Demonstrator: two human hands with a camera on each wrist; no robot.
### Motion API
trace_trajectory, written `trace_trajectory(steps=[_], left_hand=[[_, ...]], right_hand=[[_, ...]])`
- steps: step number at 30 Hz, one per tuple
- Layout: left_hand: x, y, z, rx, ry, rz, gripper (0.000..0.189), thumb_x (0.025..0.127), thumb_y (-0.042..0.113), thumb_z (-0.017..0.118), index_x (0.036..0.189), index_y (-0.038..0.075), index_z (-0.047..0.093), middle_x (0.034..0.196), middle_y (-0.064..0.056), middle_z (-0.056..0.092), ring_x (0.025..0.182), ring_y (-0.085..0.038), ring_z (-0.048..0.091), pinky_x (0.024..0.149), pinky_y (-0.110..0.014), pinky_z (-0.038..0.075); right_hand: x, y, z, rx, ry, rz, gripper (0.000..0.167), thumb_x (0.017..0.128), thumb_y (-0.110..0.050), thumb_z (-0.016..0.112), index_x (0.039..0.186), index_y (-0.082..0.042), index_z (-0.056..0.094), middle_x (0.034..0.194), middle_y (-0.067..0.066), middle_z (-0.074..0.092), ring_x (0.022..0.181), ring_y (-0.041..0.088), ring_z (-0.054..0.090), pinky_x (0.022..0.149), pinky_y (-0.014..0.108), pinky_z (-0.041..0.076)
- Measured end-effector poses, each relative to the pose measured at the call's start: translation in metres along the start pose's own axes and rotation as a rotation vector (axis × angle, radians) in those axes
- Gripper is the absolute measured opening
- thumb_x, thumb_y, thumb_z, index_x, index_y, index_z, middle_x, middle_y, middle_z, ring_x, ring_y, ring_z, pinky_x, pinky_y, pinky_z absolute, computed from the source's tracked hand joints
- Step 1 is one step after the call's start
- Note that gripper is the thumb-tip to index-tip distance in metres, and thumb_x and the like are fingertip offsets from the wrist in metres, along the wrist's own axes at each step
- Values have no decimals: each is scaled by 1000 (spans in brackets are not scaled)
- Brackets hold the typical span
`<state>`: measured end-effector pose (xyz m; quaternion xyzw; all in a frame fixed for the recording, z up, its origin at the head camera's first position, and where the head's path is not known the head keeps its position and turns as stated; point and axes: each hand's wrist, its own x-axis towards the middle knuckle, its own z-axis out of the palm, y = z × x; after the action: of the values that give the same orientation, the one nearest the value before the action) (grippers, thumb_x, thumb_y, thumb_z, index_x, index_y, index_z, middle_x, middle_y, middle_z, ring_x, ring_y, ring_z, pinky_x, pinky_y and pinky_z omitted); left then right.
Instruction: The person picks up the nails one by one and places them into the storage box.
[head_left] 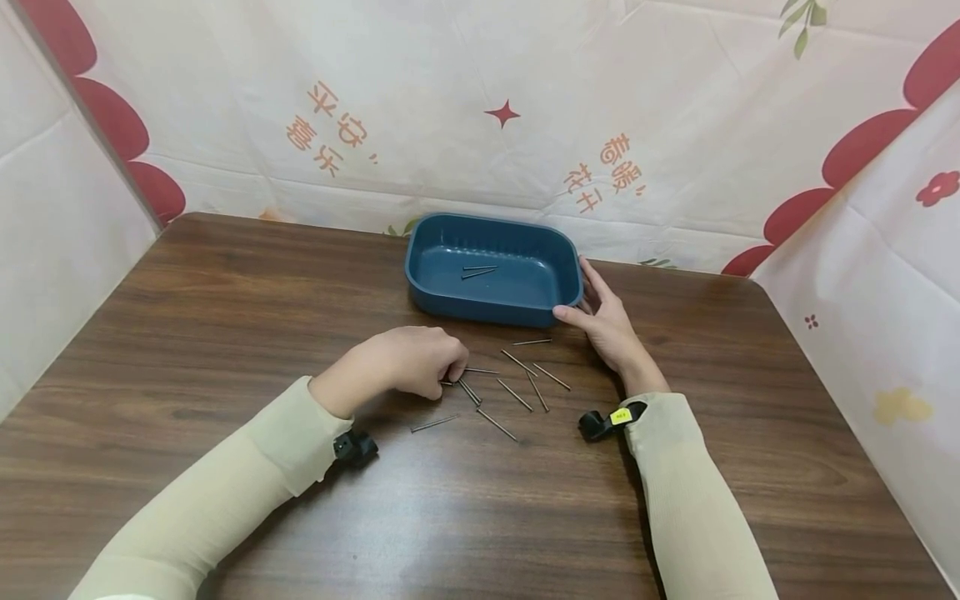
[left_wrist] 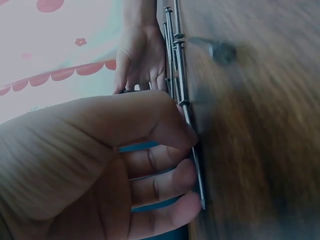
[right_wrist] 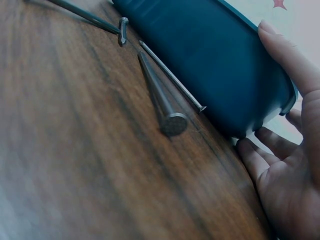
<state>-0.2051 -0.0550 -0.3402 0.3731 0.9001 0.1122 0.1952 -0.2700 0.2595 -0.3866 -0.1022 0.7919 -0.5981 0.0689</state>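
A blue rectangular plastic container (head_left: pixel 486 312) sits toward the back of the table with a couple of nails (head_left: pixel 478 272) in it. My right hand (head_left: pixel 611 329) grips its right front corner, thumb on the rim and fingers round the outer wall. Several loose steel nails (head_left: pixel 515 395) lie on the table in front of the container. At their left side my left hand (head_left: pixel 420 362) is low over the tabletop with its fingers curled. The left wrist view shows thumb and fingertips against one nail (left_wrist: pixel 200 177); part of it is hidden by them.
The wood-grain table (head_left: pixel 247 308) runs back to a pale printed cloth (head_left: pixel 435 100), which also hangs along the right side. A nail (right_wrist: pixel 172 75) lies close beside the container's wall. Black wrist cameras (head_left: pixel 356 448) stick out from both cuffs near the tabletop.
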Motion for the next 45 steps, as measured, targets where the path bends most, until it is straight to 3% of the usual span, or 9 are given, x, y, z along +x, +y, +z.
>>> trace_trajectory(steps=[15, 27, 37, 45], left_hand=[[-1, -3, -1, 9, 10, 1, 19, 76, -2, 64, 76, 16, 56, 70, 8, 46, 66, -9, 43, 58, -25, 32], [-6, -3, -8, -33, 13, -21, 17, 77, -3, 63, 82, 13, 61, 71, 6, 48, 66, -9, 46, 59, -24, 35], [-11, -7, -18, -92, 121, 57, 19, 82, -3, 61, 93, 11, 65, 80, 1, 60, 73, -9, 53, 67, -24, 44], [-11, -12, -40, -131, 234, 142, 16, 85, -4, 61, 95, 7, 66, 86, -3, 65, 79, -14, 58, 73, -29, 50]], right_hand=[[0, 0, -1, -7, -1, 2, 88, 96, -13, 67, 163, -33, 12, 169, 11, 20, 156, 29, 24, 120, 33, 34], [0, 0, 0, -6, -2, 3, 89, 96, -12, 67, 163, -33, 12, 169, 10, 19, 156, 29, 24, 114, 22, 40], [0, 0, 0, -4, -1, 2, 89, 96, -12, 67, 163, -33, 12, 169, 10, 19, 156, 29, 24, 120, 32, 35], [0, 0, -1, -11, 0, 9, 89, 96, -13, 67, 163, -33, 12, 170, 10, 19, 156, 29, 24, 121, 37, 33]])
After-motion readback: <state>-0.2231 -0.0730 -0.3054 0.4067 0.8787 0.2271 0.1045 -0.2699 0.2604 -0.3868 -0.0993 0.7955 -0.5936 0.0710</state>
